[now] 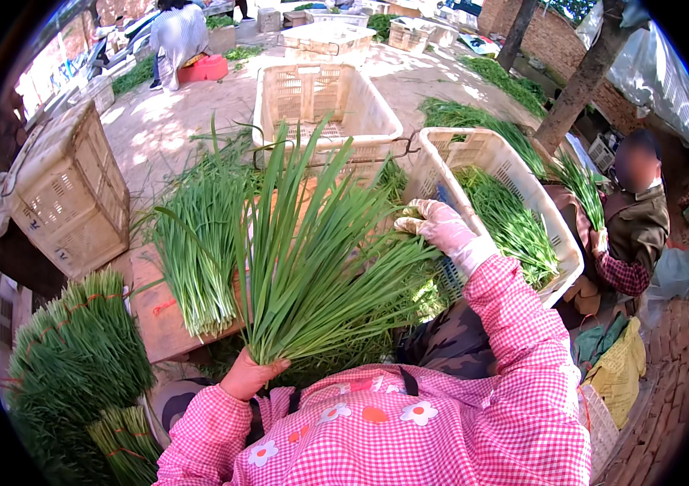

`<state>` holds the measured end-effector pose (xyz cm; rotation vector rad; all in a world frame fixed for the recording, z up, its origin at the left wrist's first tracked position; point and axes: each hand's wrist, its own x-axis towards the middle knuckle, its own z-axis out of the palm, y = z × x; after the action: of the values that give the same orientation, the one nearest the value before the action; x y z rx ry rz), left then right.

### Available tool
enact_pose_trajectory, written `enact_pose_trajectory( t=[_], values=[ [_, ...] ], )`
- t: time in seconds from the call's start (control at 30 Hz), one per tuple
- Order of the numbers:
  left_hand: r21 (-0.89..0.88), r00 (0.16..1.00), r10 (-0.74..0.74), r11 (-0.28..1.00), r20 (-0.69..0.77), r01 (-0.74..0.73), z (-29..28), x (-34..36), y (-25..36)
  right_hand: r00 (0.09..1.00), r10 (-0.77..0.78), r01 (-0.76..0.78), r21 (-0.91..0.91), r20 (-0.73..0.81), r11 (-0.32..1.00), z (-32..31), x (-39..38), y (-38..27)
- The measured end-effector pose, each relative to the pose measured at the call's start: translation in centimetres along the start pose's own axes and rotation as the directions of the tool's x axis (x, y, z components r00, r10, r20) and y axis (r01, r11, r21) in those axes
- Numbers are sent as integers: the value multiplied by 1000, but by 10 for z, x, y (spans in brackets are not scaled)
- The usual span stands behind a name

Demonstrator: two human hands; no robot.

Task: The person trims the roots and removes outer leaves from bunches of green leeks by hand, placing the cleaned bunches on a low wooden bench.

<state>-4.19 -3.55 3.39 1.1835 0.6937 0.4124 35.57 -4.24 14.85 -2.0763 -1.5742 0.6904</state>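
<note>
Looking down, I see the work area hemmed in: a board (pixel 168 320) ahead, two white crates (pixel 322 104) beyond it, a third crate (pixel 559 243) at right, and tied bundles (pixel 77 356) stacked at lower left. Open ground lies only past the crates, on the sunlit pavement (pixel 158 121). A loose pile of chives (pixel 198 235) rests on the board. The fan of chives (pixel 312 251) stands upright between my hands, root ends down. My left hand (pixel 251 374), bare, is closed in a fist around the root ends. My right hand (pixel 442 228), gloved, lies half open among the leaf tips, fingers curled, beside the right crate's rim. A seated person (pixel 636 219) works at far right.
</note>
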Motion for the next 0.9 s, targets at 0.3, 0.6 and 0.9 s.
enact_pose_trajectory(
  t=[0.3,0.6,0.9],
  values=[
    [-201,998,-69,977,3,68,0,-2,2,819,-145,-98,-385,-555,918,-6,12,40],
    [-354,992,-105,932,-63,76,0,-3,6,962,274,-232,532,-1,814,-21,-43,48],
    [-391,995,-96,915,16,95,3,3,7,999,30,-20,446,-15,895,43,-11,73]
  ],
)
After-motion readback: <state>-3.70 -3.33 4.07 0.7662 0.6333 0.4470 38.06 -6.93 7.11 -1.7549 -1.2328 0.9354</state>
